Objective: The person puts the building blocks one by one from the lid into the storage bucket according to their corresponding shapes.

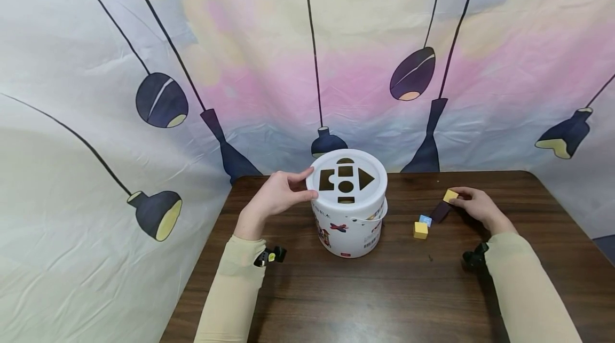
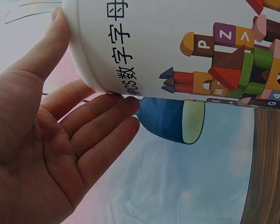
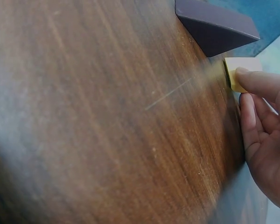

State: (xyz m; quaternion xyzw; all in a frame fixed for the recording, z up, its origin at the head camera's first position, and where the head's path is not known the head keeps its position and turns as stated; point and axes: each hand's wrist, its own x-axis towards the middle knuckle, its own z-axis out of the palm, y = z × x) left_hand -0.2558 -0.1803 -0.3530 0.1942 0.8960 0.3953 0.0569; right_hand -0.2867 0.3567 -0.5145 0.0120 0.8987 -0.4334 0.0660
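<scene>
A white lidded bucket stands upright on the table, its white lid cut with several shaped holes. My left hand touches the left side of the lid's rim with thumb and fingers fairly straight; in the left wrist view the left hand lies against the printed bucket. At the right, my right hand pinches a yellow block between thumb and fingers. Close by it lies a dark wedge-shaped block, which the right wrist view shows as a dark wedge.
A small blue block and a yellow cube lie together between the bucket and my right hand. The bucket's handle hangs down on its right side. Behind the brown wooden table hangs a cloth printed with lamps.
</scene>
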